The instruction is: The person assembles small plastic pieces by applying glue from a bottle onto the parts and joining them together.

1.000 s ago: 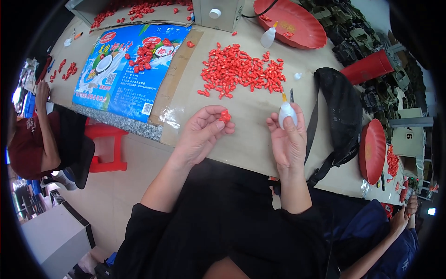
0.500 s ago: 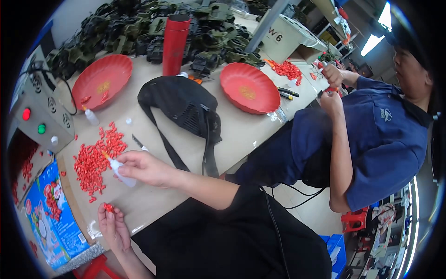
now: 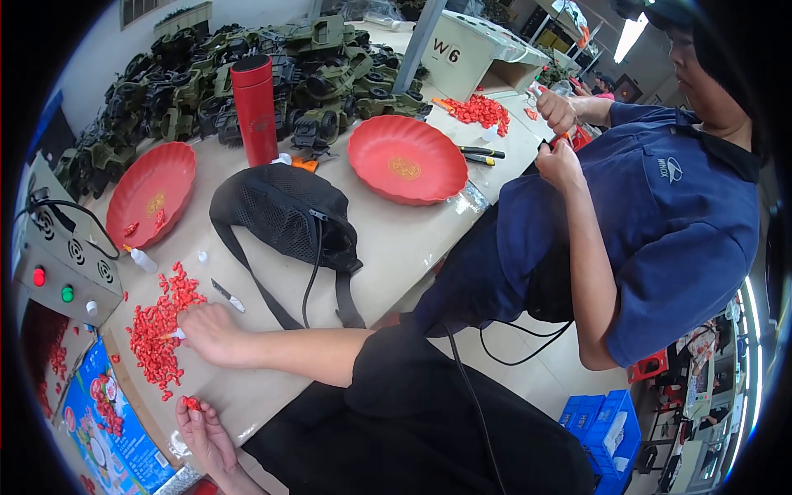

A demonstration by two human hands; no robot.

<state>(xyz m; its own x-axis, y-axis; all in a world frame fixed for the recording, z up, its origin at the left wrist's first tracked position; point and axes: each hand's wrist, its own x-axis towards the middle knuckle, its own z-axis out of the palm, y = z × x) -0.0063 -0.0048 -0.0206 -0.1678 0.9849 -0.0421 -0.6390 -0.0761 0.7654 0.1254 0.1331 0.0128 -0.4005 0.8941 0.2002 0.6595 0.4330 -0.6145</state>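
Note:
Between the thumb and fingers of my left hand [image 3: 208,437] is a small red plastic part [image 3: 192,403], held just off the front edge of the table. My right hand [image 3: 216,335] is closed around a small white squeeze bottle [image 3: 179,333] with an orange nozzle. Most of the bottle is hidden by the hand; its tip points left over a loose pile of red plastic parts [image 3: 153,342]. Beyond the right hand a craft knife [image 3: 228,295] lies on the table, and a second white bottle [image 3: 142,260] lies near the left plate.
Two red scalloped plates [image 3: 407,161] [image 3: 153,198] flank a red flask [image 3: 255,115] and a black mesh bag [image 3: 285,216]. Green toy vehicles [image 3: 198,82] are heaped behind. A control box [image 3: 62,247] stands left, by a blue printed sheet [image 3: 111,425]. A co-worker [image 3: 635,223] works at right.
My right hand has moved left and down with the squeeze bottle, bringing its nozzle over the red pile. My left hand still holds the red part. The whole view has shifted slightly.

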